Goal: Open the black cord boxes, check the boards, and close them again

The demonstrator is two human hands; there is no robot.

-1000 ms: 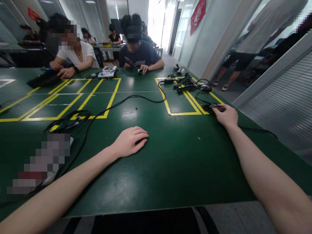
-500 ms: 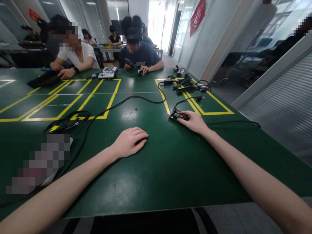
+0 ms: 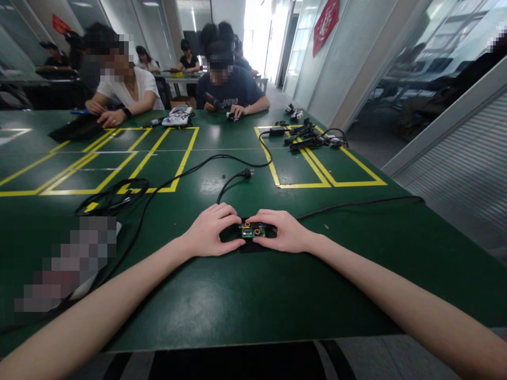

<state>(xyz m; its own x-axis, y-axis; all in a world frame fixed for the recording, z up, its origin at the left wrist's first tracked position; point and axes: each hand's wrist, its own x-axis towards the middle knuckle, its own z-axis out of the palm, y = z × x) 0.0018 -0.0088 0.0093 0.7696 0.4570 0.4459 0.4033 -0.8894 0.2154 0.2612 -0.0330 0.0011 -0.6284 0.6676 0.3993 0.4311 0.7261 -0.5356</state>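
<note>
At the centre of the frame, we held the circuit board (image 3: 247, 233) over the surface (image 3: 277, 301), our left grip (image 3: 208, 231) and right grip (image 3: 287, 232) closed on its two ends. We judged it light and stiff but fragile, best taken by its edges, clear of the coils (image 3: 257, 232). The black piece (image 3: 251, 247) beneath, partly hidden, was perhaps its case.

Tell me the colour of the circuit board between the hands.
The circuit board is green; see the head view.
</note>
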